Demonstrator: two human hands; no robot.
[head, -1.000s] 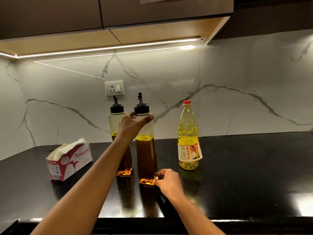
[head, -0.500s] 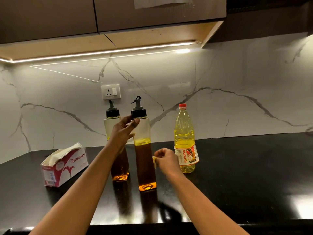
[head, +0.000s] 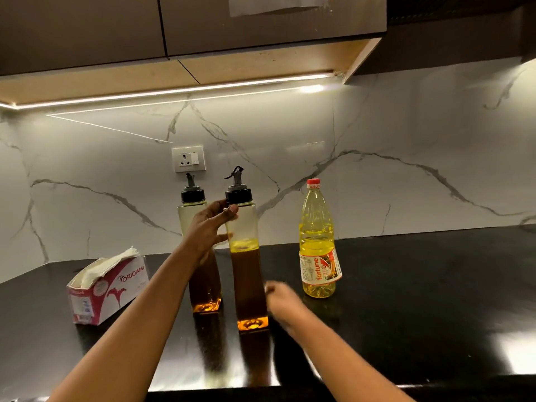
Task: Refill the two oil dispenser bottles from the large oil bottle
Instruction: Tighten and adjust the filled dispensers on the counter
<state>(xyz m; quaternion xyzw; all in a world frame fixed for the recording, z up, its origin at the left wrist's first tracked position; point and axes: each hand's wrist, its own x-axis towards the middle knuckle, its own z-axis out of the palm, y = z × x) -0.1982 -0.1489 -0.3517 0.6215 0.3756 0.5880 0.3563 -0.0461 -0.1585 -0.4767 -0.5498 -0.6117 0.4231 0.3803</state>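
On the black countertop [head: 406, 285] two tall dispenser bottles stood upright side by side, both with black pour-spout caps. My left hand [head: 207, 230] was clamped around the upper part of the nearer dispenser bottle [head: 248, 285], thumb pressed on its clear shoulder just below the cap, the other fingers wrapped round its far side. That bottle held dark amber oil up to a little above its middle, with a thin yellow layer on top, and its spout lid stood flipped open. The farther dispenser bottle [head: 194, 216] stood just beside it to the left, partly hidden behind my wrist, its spout closed; its oil level I could not make out past my arm.

My right hand [head: 282, 301] hung low beside the base of the nearer bottle, close to it (blurred with motion, so I could not tell whether my fingers were curled shut or apart, nor whether they touched the glass). It held nothing that I could see.

To the right, apart from both dispensers, the large oil bottle [head: 318, 250] stood upright near the marble backsplash [head: 420, 181], its red cap on, filled with pale yellow oil up to its shoulder. A red and white tissue box [head: 107, 288] lay at the left, tissues poking out. A wall socket [head: 188, 158] sat above the dispensers.
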